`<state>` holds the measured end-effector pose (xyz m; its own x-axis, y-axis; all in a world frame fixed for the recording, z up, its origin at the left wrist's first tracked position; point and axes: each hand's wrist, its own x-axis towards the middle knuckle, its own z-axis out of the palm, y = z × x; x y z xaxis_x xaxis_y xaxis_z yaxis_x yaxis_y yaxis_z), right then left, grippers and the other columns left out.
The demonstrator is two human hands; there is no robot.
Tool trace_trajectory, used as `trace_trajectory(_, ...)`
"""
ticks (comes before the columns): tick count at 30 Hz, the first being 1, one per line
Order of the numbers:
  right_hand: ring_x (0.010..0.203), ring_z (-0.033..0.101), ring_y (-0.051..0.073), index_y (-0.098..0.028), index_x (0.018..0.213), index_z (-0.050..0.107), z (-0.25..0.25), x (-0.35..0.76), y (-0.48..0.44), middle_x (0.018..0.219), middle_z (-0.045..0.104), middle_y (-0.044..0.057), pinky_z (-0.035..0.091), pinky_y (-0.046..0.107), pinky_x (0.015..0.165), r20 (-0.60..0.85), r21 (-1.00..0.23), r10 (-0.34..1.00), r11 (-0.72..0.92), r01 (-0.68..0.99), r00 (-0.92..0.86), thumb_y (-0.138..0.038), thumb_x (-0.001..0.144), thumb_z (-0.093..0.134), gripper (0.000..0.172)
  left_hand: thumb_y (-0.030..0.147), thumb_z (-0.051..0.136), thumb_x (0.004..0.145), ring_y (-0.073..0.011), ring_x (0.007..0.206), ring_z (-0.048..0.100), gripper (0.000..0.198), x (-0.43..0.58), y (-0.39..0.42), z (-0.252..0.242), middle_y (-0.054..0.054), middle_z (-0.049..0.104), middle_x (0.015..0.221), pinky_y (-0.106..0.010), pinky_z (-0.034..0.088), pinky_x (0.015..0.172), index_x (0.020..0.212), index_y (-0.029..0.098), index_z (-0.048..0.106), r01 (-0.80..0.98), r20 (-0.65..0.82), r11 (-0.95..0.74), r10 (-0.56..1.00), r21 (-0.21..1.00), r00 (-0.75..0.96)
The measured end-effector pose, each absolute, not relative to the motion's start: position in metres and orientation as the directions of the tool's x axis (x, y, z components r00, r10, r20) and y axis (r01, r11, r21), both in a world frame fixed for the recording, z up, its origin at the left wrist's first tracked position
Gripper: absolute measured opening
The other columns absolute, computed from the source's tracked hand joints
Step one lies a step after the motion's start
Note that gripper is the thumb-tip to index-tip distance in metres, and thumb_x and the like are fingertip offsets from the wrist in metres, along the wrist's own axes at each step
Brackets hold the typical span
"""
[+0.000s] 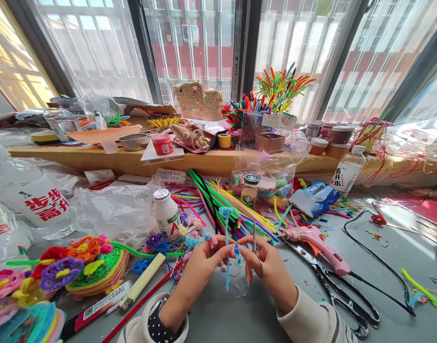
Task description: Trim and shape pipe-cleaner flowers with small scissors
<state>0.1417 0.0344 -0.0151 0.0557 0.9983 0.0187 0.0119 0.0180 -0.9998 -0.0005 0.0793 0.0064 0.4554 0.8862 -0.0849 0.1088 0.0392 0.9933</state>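
My left hand (206, 259) pinches a light blue pipe-cleaner flower (225, 212), its fuzzy stem upright between thumb and fingers. A small pink fuzzy piece shows by the left fingers. Meeting it fingertip to fingertip, my right hand (266, 264) is closed, with small scissors (254, 236) held in its fingers, blades up. Between both hands hangs a small blue and purple piece (237, 250); its exact form is too small to tell. Left of my hands lie small fuzzy flowers (154, 240), and behind them a bundle of pipe cleaners (218, 209).
To the right lie a pink glue gun (318, 243) with its black cord and large black-handled scissors (332, 286). A box cutter (100, 307) and fuzzy flowers on coloured discs (100, 276) are at left. A white bottle (164, 209) and glass jar (250, 190) stand behind.
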Motion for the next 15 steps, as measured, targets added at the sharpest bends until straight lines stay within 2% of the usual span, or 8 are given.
trace_trajectory(4, 0.028, 0.041, 0.007, -0.013, 0.076, 0.048, -0.017, 0.139, 0.034, 0.034, 0.047, -0.007, 0.028, 0.018, 0.036, -0.074, -0.997, 0.996, -0.073, 0.017, -0.048, -0.048, 0.067, 0.054, 0.037, 0.033, 0.057, 0.065, -0.0104, 0.055, 0.047, 0.019, 0.000, 0.079, 0.006, 0.002, 0.053, 0.058, -0.023, 0.038, 0.056, 0.067, 0.013, 0.054, 0.057, -0.075, 0.057, 0.912, 0.997, 0.403)
trace_trajectory(8, 0.029, 0.043, 0.007, -0.014, 0.069, 0.048, -0.024, 0.135, 0.033, 0.036, 0.047, -0.007, 0.026, 0.016, 0.035, -0.126, -0.992, 0.975, -0.124, 0.022, -0.181, -0.045, 0.065, 0.056, 0.033, 0.031, 0.060, 0.062, -0.0095, 0.054, 0.046, 0.019, 0.002, 0.079, 0.006, 0.004, 0.050, 0.054, -0.022, 0.038, 0.057, 0.059, 0.014, 0.052, 0.042, -0.096, 0.086, 0.913, 0.995, 0.396)
trace_trajectory(11, 0.029, 0.041, 0.006, -0.014, 0.067, 0.047, -0.026, 0.133, 0.032, 0.035, 0.046, -0.007, 0.024, 0.015, 0.035, -0.118, -0.993, 0.976, -0.114, 0.035, -0.185, -0.042, 0.068, 0.054, 0.029, 0.032, 0.061, 0.061, -0.0106, 0.056, 0.049, 0.019, 0.002, 0.077, 0.010, 0.003, 0.052, 0.054, -0.022, 0.039, 0.058, 0.059, 0.014, 0.055, 0.049, -0.119, 0.109, 0.923, 0.993, 0.366)
trace_trajectory(15, 0.029, 0.041, 0.005, -0.014, 0.066, 0.047, -0.024, 0.133, 0.031, 0.035, 0.046, -0.007, 0.024, 0.015, 0.035, -0.137, -0.990, 0.968, -0.126, 0.066, -0.208, -0.041, 0.069, 0.054, 0.027, 0.037, 0.059, 0.062, -0.0147, 0.064, 0.056, 0.022, 0.000, 0.077, 0.014, 0.000, 0.060, 0.062, -0.023, 0.039, 0.058, 0.065, 0.015, 0.057, 0.018, -0.202, 0.203, 0.955, 0.979, 0.218)
